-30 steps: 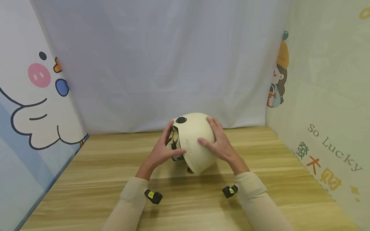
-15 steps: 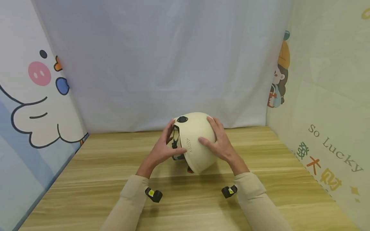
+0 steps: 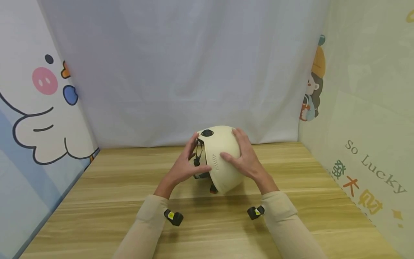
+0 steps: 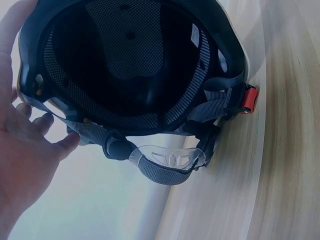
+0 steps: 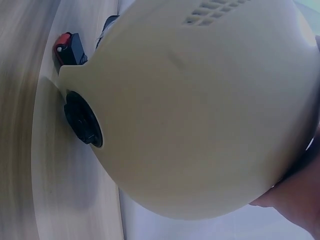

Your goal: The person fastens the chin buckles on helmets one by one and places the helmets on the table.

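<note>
A cream helmet (image 3: 224, 162) lies tipped on its side, its opening facing left, between both hands. My left hand (image 3: 181, 167) grips the rim at the opening, thumb on the near shell and fingers toward the far edge. With thumb and fingers spread round the shell's right side, my right hand (image 3: 244, 160) holds it. The left wrist view shows the dark padded inside (image 4: 130, 55), a grey chin strap (image 4: 162, 172) with a clear chin cup, and a red buckle (image 4: 250, 100). A black round fitting (image 5: 82, 119) sits on the shell in the right wrist view.
The helmet is on or close over a wood-grain table (image 3: 207, 230). A pale curtain (image 3: 181, 72) hangs behind the table's back edge. Printed panels with a cartoon bird (image 3: 32, 82) and lettering (image 3: 372, 169) stand left and right.
The helmet has shifted slightly to the right and turned a little, with my left hand following it. My right hand keeps nearly the same place on the shell.
</note>
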Tool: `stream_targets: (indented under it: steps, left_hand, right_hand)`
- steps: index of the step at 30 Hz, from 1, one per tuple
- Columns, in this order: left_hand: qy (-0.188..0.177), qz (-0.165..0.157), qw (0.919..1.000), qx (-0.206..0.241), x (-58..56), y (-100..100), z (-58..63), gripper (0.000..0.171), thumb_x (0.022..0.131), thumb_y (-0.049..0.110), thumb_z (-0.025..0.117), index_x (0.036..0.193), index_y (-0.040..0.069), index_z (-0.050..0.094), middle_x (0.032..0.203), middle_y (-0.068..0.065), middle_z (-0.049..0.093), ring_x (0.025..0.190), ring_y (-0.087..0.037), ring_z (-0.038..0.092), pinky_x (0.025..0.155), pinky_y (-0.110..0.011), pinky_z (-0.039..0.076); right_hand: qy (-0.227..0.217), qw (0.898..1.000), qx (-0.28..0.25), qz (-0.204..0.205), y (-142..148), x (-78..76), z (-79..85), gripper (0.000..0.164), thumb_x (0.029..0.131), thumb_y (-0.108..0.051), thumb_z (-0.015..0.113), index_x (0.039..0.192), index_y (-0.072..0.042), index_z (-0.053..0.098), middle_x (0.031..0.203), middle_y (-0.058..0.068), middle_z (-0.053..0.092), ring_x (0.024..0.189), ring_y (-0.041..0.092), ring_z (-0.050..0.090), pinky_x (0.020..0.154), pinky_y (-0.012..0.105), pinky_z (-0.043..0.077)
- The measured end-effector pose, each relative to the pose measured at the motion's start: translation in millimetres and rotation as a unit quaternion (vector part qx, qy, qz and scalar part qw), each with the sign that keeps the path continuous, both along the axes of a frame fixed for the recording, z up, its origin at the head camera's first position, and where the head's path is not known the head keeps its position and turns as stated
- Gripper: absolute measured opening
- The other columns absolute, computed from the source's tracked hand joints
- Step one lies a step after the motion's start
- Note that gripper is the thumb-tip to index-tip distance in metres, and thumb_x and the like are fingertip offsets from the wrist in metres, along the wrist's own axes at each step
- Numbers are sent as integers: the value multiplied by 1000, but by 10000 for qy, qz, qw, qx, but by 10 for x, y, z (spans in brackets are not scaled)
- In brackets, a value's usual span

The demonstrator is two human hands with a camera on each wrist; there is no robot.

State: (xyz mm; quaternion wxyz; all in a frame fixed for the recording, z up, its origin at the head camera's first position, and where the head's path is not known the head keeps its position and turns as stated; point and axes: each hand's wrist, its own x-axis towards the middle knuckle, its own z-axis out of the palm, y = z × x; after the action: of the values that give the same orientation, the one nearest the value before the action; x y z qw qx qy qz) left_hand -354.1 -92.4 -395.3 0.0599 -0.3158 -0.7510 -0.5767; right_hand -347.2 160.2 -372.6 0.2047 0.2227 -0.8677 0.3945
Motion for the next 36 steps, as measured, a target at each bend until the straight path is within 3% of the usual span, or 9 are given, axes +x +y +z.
stream_targets:
  steps: [13,17,22,26,31,36]
  left_hand:
    - [1,-45,10000,-26,-8,48,2,118,75,56,83,162,32,7,166,7,11,150,-20,17,115,-53,25]
    - [-116,-176,9998,51,6,53,-32,115,79,47,83,161,36,3,166,8,9,151,-21,16,113,-57,26]
    - [-564,-428,9971,286,10,56,-71,109,86,28,80,161,37,2,166,5,7,150,-26,17,109,-62,29]
    - [-691,-667,9946,402,-3,67,-70,106,89,13,75,162,27,0,167,-8,7,149,-35,19,109,-63,29]
    - [-699,-724,9941,392,0,62,-69,106,88,9,73,162,21,-1,166,-16,11,147,-40,22,110,-62,28]
    - [-669,-762,9936,503,8,62,-97,104,89,12,74,162,27,2,165,-10,15,147,-36,24,109,-63,30]
  right_hand:
    - [-56,9999,79,-91,23,-13,4,87,85,-50,65,157,-14,31,163,19,16,141,46,29,100,67,38]
    - [-162,9998,-37,-54,31,-10,-21,88,86,-50,65,158,-13,29,164,18,14,144,44,26,101,67,36]
    - [-329,9992,-223,77,21,2,-67,89,87,-49,65,159,-13,27,165,16,12,145,42,23,104,65,34]
    - [-387,9988,-252,159,0,12,-105,88,88,-50,65,158,-13,28,165,15,12,145,42,23,105,64,34]
    - [-474,9983,-248,220,-14,29,-140,89,89,-52,65,159,-14,27,165,15,11,146,43,22,105,64,35]
    - [-456,9983,-295,206,-4,33,-163,88,90,-51,65,159,-14,26,165,16,11,146,43,20,107,64,31]
